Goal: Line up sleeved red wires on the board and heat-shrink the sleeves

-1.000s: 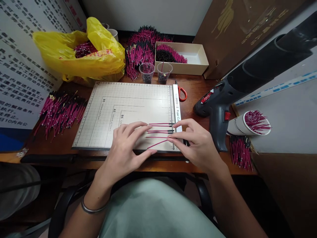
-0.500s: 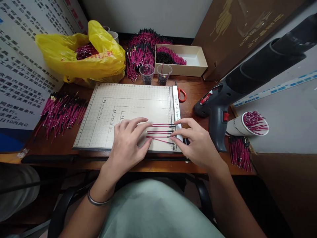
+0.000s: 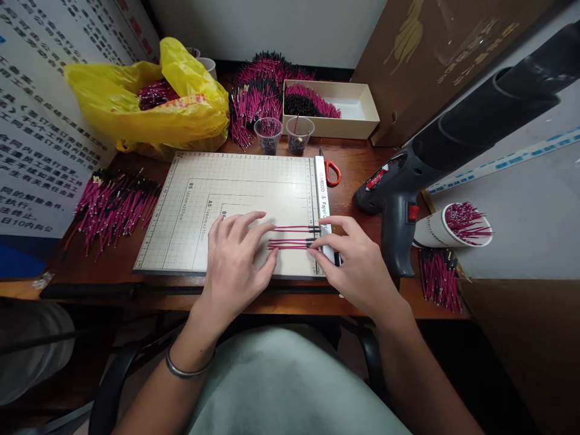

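Several thin magenta wires (image 3: 290, 244) with black sleeves at their right ends lie side by side across the right part of a gridded paper cutter board (image 3: 254, 175). My left hand (image 3: 238, 254) takes their left ends between thumb and index finger, its other fingers curved above the board. At the black sleeves, my right hand (image 3: 353, 257) has thumb and index finger close together on the lower wires. Its middle finger reaches the upper ones beside the white cutter rail (image 3: 322, 187). The fingertips partly cover the wire ends.
Behind the board stand two clear cups (image 3: 299, 136), a cardboard box (image 3: 348, 127) of wires and a yellow bag (image 3: 149, 130). Orange-handled scissors (image 3: 333, 173) lie by the rail. A heat gun (image 3: 399, 205) and a paper cup (image 3: 437, 229) stand right. A wire pile (image 3: 115, 205) lies left.
The lowest wire, slanted before, now lies straight and close against the others. Both hands have shifted slightly left, and the right thumb has moved up with the wires' sleeved ends.
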Available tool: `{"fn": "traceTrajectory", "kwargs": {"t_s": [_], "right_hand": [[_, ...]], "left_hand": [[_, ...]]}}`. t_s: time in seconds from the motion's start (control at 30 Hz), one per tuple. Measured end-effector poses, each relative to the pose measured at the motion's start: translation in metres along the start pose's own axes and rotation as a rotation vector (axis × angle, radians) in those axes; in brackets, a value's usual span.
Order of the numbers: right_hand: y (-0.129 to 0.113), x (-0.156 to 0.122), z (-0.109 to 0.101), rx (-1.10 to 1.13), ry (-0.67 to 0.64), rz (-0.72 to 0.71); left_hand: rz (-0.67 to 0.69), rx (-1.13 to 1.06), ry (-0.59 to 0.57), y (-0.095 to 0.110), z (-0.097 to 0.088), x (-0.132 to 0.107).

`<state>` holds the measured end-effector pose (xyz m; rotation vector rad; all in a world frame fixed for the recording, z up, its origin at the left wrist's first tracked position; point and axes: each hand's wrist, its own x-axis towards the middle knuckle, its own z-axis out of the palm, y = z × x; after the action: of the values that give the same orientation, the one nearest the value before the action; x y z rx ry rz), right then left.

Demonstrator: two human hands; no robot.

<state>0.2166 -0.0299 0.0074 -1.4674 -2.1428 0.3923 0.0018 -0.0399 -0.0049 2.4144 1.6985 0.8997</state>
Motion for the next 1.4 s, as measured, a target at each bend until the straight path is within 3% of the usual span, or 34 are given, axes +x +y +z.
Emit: {"fn": "traceTrajectory", "kwargs": {"t_s": [0.27,0.57,0.9,1.13,1.4], "right_hand": [[0.002,-0.001,0.005,0.008,0.099,0.081],[0.001,0.013,0.009,-0.003,0.091,0.184],[0.004,0.012,0.013,0.023,0.101,0.206],[0.005,0.002,0.009,0.093,0.227,0.202],[-0.002,-0.003,0.009,0.090,0.157,0.208]], "left_hand": [[-0.017,0.002,-0.032,0.009,0.007,0.005],[0.000,-0.011,-0.045,0.019,0.018,0.016],[0.210,0.148,-0.193,0.042,0.026,-0.004],[0.266,0.172,-0.204,0.045,0.035,-0.003],[0.282,0.106,-0.282,0.040,0.031,-0.001]]}}
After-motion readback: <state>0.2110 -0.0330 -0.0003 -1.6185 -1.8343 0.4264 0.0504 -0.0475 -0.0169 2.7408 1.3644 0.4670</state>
